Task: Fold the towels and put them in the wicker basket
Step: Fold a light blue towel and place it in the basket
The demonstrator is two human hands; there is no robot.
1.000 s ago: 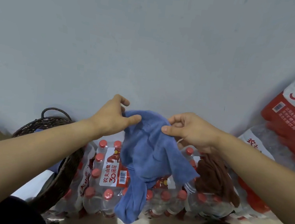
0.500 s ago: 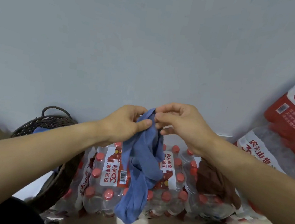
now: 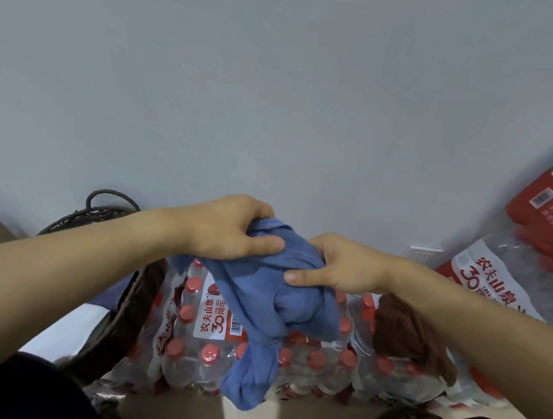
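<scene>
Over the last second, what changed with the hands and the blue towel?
Both hands came together, then regripped: the left hand now holds the blue towel at its top, the right hand grips lower. The brown towel and wicker basket stayed put.

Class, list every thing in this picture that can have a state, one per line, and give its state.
Blue towel: bunched, unfolded, held in the air, tail hanging.
Left hand: grip closed on the towel's top.
Right hand: grip closed on the towel.
Brown towel: crumpled, lying on the bottle packs.
Wicker basket: upright; contents mostly hidden.
Bottle packs: shrink-wrapped, caps on.
</scene>
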